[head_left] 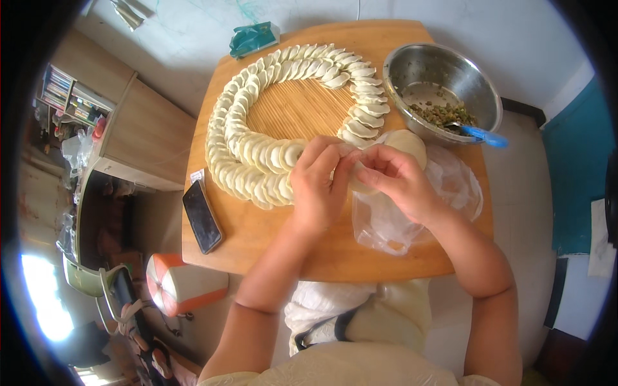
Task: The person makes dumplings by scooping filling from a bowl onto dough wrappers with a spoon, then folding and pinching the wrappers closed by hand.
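Note:
Both hands meet above the front middle of the table. My left hand [317, 186] is closed, its fingertips pinching one side of a pale dumpling [358, 183]. On the other side, my right hand [400, 182] pinches the dumpling's edge between thumb and fingers. Most of the dumpling is hidden by the fingers. Just behind my left hand, overlapping rows of folded dumplings [222, 132] curve round a slatted bamboo mat [296, 109]. A stack of round dough wrappers [410, 146] lies behind my right hand, on a clear plastic bag [460, 183].
A steel bowl [492, 96] at the back right holds chopped filling [438, 114] and a blue-handled spoon [483, 136]. Left on the wooden table [257, 248] lies a black phone [202, 217]. A green packet [252, 40] sits at the back edge. An orange-and-white stool [187, 283] stands left below.

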A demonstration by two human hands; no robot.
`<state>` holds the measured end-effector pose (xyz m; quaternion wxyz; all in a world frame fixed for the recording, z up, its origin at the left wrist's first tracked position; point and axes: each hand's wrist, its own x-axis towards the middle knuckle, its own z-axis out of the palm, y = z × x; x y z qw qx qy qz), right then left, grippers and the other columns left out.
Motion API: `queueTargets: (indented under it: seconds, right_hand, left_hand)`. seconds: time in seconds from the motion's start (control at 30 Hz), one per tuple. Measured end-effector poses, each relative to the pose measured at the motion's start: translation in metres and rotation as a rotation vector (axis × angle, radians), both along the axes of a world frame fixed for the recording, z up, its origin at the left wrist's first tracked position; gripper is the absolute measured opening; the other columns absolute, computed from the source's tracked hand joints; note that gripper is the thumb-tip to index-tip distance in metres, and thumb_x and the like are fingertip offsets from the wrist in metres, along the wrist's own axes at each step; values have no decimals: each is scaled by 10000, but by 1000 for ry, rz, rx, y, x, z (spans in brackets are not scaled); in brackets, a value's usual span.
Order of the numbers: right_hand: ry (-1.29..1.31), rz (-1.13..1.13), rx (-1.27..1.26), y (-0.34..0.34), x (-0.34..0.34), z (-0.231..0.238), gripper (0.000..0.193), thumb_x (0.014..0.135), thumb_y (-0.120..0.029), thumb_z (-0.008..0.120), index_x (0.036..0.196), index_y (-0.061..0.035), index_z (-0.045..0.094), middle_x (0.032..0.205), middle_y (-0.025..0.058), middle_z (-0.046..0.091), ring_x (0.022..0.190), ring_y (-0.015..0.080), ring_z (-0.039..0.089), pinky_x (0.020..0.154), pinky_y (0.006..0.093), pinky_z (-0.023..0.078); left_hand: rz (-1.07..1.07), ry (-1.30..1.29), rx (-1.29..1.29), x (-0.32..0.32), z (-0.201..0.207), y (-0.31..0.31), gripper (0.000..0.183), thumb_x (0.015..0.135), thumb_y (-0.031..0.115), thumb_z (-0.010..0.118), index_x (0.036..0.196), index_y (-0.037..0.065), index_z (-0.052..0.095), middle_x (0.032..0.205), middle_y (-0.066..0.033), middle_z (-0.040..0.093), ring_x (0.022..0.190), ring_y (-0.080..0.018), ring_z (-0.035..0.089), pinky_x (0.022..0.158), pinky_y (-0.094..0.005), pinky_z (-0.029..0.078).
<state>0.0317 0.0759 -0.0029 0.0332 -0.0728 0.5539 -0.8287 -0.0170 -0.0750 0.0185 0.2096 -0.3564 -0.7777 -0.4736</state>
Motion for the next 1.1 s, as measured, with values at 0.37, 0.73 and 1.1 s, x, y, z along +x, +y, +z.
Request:
queueTargets:
  seconds: [0.37, 0.73, 1.1]
  right_hand:
    - [-5, -154, 24, 14, -3, 3, 252, 891, -110, 612, 1104, 18, 572, 965, 20, 624, 858, 60, 565, 733, 208, 449]
    - [62, -247, -64, 7, 0, 12, 254, 895, -122, 607, 1116, -3, 564, 993, 31, 631, 894, 67, 561, 748, 235, 445]
    - [106, -241, -54, 12, -2, 8, 295, 877, -88, 622, 1147, -2, 541, 969, 31, 626, 840, 76, 568, 757, 240, 464]
  left_hand:
    - [190, -72, -35, -17, 5, -9, 188, 926, 61, 484, 841, -25, 627, 735, -99, 586, 650, -183, 546, 630, -286, 443]
    - [-225, -398, -88, -4, -5, -2, 235, 935, 181, 511, 802, 14, 609, 650, -136, 557, 595, -282, 555, 578, -348, 445]
    - [-223, -474, -112, -2, -2, -3, 224, 907, 155, 546, 751, 11, 619, 672, -145, 583, 595, -272, 568, 574, -341, 451]
